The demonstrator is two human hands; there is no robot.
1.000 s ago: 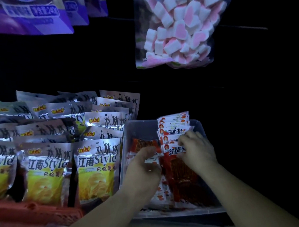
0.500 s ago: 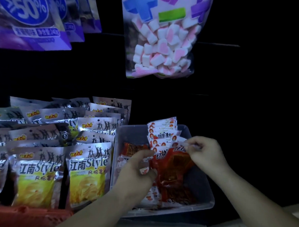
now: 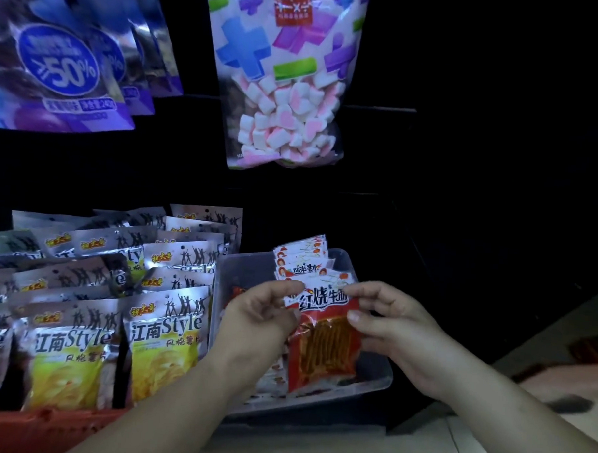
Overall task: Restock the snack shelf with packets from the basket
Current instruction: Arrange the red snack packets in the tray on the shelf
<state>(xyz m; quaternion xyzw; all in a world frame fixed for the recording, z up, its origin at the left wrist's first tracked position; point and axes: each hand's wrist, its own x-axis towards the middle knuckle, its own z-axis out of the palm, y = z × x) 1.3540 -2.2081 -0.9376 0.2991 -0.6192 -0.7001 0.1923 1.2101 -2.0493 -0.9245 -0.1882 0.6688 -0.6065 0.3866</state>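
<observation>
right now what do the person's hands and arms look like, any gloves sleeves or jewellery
Both are bare. The left hand and right hand wear no gloves, and no ring shows. The left forearm and right forearm are uncovered to the frame's edge: no sleeve, watch or bracelet in view. Dim light hides finer marks.

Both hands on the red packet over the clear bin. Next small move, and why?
Probably lower the red packet upright against the standing row in the clear bin: left hand and right hand pinch its white header, just in front of that row.
</observation>
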